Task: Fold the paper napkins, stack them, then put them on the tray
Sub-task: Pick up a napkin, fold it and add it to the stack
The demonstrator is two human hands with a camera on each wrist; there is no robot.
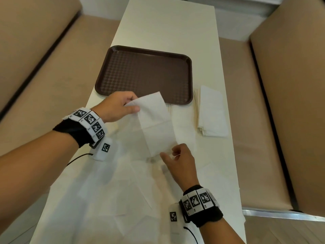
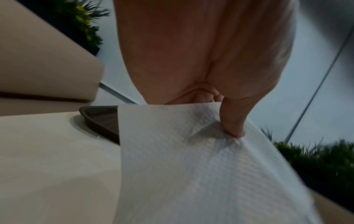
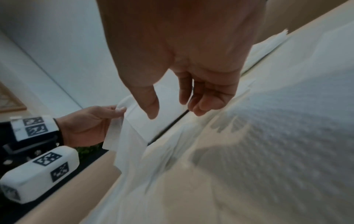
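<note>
— Where was the napkin (image 1: 154, 120)?
— Lifted between both hands, above loose sheets (image 1: 123, 187) spread over the counter (image 1: 167, 29). The left hand (image 1: 116, 107) pinched its far corner, thumb (image 2: 232, 121) pressed on top.
— And the right hand (image 1: 179, 162)?
— At the near edge, fingers (image 3: 203, 104) loosely curled; I couldn't tell whether they gripped the paper.
— Beyond them?
— The brown tray (image 1: 109, 71) lay just past the left hand, bare. A folded stack (image 1: 213, 113) sat by its right edge, near the counter's rim.
</note>
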